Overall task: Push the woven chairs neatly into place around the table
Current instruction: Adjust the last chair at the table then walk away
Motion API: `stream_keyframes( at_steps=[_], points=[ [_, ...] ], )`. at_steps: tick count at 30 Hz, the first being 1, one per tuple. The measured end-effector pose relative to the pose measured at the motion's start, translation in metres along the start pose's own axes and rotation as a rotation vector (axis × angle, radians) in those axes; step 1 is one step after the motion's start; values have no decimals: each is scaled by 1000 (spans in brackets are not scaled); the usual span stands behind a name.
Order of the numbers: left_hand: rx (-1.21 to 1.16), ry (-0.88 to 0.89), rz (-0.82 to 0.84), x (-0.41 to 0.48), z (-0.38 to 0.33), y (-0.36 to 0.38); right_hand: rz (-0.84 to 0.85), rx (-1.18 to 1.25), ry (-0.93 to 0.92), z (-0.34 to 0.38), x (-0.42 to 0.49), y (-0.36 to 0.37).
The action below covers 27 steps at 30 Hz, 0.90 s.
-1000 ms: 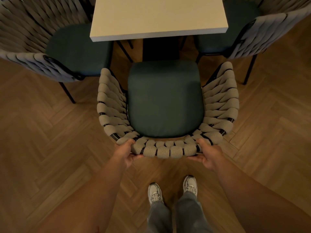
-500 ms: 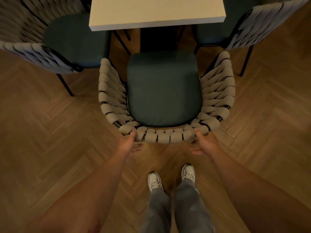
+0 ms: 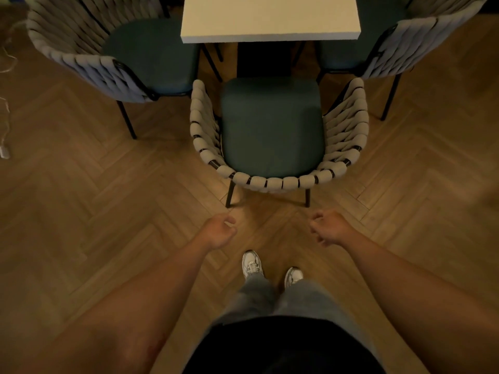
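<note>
A woven chair (image 3: 272, 182) with a beige rope back and dark green seat cushion stands in front of me, its seat front close to the near edge of the white table (image 3: 270, 20). My left hand (image 3: 220, 229) and my right hand (image 3: 328, 228) hang above the floor, well short of the chair's back, touching nothing. Both hands hold nothing, with fingers loosely curled. Two more woven chairs stand at the table's sides, one on the left (image 3: 89, 63) and one on the right (image 3: 410, 44).
Herringbone wooden floor (image 3: 108, 198) spreads all around. My two white shoes (image 3: 252, 264) stand just behind the chair's black rear legs. A white cable with a small adapter (image 3: 4, 152) lies at the far left edge.
Both hands have let go of the middle chair's back and drawn toward me. The chair now lies farther from me, nearer the table, and I have stepped back.
</note>
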<state>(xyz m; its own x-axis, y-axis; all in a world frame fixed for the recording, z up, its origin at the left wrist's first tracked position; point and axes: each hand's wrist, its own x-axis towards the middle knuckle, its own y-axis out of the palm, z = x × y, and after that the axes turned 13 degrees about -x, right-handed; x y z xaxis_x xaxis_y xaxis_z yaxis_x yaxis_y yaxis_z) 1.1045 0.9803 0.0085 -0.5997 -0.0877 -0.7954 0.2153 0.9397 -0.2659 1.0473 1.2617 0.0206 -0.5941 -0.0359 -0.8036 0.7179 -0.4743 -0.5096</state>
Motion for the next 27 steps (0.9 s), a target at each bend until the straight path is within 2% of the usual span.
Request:
stream_keyframes(
  at_steps=[4, 9, 14, 20, 27],
  points=[
    [13, 22, -25, -35, 24, 6, 66, -93, -73, -9, -24, 18],
    [-84, 8, -120, -67, 68, 25, 152, -219, -146, -20, -40, 40],
    [-116, -2, -121, -86, 113, 31, 211, -329, -184, -7, -43, 66],
    [-209, -17, -171, -83, 166, -14, 252, -439, -239, 56, -30, 115],
    [-199, -37, -205, -69, 222, -121, 255, -463, -227, 167, -9, 185]
  ],
)
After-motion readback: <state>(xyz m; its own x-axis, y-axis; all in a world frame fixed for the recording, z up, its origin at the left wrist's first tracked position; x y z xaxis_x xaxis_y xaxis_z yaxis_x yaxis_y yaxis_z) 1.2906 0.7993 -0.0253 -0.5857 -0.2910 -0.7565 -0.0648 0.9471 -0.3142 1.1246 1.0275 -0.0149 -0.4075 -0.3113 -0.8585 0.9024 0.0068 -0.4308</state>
